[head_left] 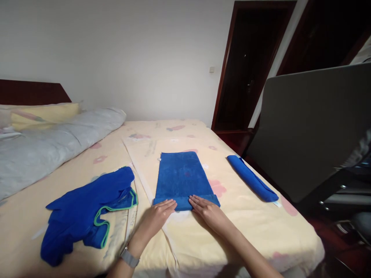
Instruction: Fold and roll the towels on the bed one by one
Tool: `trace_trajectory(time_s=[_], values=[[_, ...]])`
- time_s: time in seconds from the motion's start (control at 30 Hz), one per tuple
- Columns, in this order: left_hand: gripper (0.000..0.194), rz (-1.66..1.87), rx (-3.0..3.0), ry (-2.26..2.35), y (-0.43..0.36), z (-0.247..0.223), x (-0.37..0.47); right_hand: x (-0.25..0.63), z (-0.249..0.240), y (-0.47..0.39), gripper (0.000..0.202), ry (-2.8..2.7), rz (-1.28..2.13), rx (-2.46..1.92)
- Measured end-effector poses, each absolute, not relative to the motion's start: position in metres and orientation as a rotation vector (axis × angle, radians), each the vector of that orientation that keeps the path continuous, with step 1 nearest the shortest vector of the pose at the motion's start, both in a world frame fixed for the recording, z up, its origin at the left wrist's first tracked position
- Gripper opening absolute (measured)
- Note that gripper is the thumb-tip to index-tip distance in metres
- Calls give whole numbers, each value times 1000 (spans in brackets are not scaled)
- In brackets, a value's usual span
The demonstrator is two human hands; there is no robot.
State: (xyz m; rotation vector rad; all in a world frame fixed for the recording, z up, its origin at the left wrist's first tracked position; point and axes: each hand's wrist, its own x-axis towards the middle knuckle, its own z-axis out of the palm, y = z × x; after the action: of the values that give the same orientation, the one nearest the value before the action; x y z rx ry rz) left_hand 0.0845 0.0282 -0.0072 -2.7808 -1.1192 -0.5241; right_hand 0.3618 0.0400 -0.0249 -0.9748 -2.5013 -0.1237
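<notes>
A blue towel [184, 173] lies flat on the bed in the middle, its near edge turned over into a narrow fold. My left hand [160, 214] rests on the left part of that fold, fingers extended and flat. On the fold's right part lies my right hand [204, 210], also with fingers stretched out. A rolled or folded blue towel [251, 179] with a white tag is at the bed's right edge. To the left, a crumpled blue cloth [87, 212] with green edging is heaped up.
The bed [179, 133] has a yellow patterned sheet. A grey rolled quilt [58, 143] and a yellow pillow [46, 116] lie at the left. Beyond the right edge stands a large dark grey panel [313, 127]; a dark door [249, 69] is behind.
</notes>
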Motion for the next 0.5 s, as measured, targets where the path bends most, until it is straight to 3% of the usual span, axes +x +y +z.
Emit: trace_trajectory(time_s=[0.2, 0.5], values=[[58, -599, -2795, -1218, 17, -6, 54, 428, -24, 31, 47, -2428, 10, -1189], [52, -592, -2815, -1333, 18, -1, 29, 440, -13, 31, 52, -2427, 160, -1287]])
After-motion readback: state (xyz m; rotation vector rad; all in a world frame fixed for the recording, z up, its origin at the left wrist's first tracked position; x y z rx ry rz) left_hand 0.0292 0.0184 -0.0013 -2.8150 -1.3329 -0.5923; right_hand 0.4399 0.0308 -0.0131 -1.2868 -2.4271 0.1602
